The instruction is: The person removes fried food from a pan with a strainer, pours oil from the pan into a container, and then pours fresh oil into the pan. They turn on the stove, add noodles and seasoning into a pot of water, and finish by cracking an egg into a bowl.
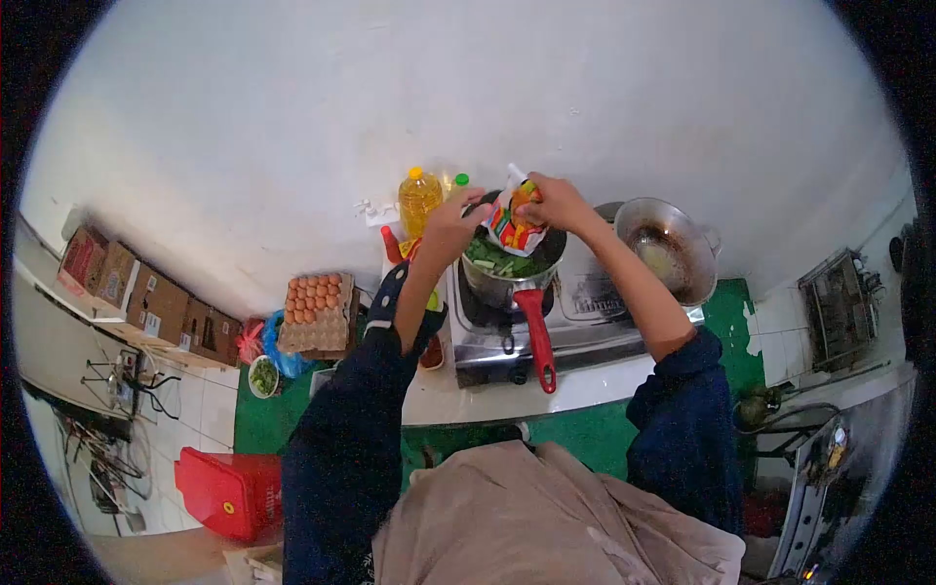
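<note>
Brown cloth (546, 507), hand-held packet (517, 222) above saucepan (499, 291)

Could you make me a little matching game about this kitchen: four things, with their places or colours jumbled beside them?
Things
1. Eggs
2. Big bottle
3. Packet
4. Pot handle

Places and colours
A. Red
B. In the right hand, above the pot
C. In a tray, left of the stove
D. Filled with something yellow

Pairs: 1-C, 2-D, 3-B, 4-A
</note>
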A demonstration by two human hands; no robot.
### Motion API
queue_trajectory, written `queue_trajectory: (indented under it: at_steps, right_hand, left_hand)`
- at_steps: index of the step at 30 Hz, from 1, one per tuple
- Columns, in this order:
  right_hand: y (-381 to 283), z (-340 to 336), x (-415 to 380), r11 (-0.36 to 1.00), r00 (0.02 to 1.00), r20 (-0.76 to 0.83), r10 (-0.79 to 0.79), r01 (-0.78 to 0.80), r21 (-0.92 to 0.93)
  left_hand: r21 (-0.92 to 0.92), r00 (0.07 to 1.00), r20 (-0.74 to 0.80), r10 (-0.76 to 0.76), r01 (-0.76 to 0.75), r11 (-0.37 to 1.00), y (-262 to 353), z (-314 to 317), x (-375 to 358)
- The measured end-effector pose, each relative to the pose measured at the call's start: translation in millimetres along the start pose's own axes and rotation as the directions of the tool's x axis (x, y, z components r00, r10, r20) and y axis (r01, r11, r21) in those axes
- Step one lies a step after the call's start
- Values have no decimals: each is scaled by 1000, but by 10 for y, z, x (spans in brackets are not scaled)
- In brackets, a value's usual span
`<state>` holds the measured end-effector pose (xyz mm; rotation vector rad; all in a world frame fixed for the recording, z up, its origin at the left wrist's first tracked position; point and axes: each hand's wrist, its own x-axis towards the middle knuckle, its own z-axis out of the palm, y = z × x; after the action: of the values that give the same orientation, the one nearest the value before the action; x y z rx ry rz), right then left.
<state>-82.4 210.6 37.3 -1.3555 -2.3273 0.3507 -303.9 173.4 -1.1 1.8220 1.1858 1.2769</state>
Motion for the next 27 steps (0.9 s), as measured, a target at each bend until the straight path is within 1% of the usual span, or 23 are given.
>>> queue_trajectory:
  at_steps: [1, 3, 4, 7, 10, 13, 16, 19, 22, 25, 27]
  right_hand:
    - [50, 47, 63, 999, 999, 27, -40, 40, -11]
    - [95, 88, 163, 993, 990, 80, -115, 118, -27]
    - [120, 107, 206, 993, 988, 103, -115, 115, 4]
    - [162, 108, 325, 996, 971, 227, -73, 83, -32]
    - [60, 5, 309, 998, 973, 226, -49, 57, -29]
    - [103, 77, 331, 995, 983, 164, -87, 92, -26]
    - [101, 114, 335, 986, 981, 160, -114, 131, -105]
    - [127, 180, 300, 981, 986, 100, -131, 143, -133]
    - [158, 219, 281, 977, 984, 65, -165, 172, -124]
    - [85, 148, 215, 976, 983, -14, -182, 179, -125]
    - [93, 153, 194, 993, 993, -4, -118, 118, -27]
  left_hand:
    - [-54, 999, 18, -38, 39, 998, -110, 91, 98]
    - [-160, 992, 64, -110, 119, 980, -105, 225, 221]
    - [-260, 990, 81, -117, 134, 956, -114, 287, 230]
    - [50, 995, 3, -99, 99, 994, -216, 313, 320]
    - [68, 990, -35, -138, 140, 988, -176, 324, 349]
    - [206, 998, -13, -59, 60, 977, -222, 300, 422]
    - [289, 995, -38, -93, 100, 952, -195, 309, 460]
    - [437, 996, -83, 35, 4, 899, -341, 395, 490]
    - [434, 979, -134, 155, -82, 897, -247, 413, 450]
    - [398, 990, -100, 97, -50, 916, -236, 396, 453]
    - [390, 994, -88, 62, -23, 920, -201, 389, 459]
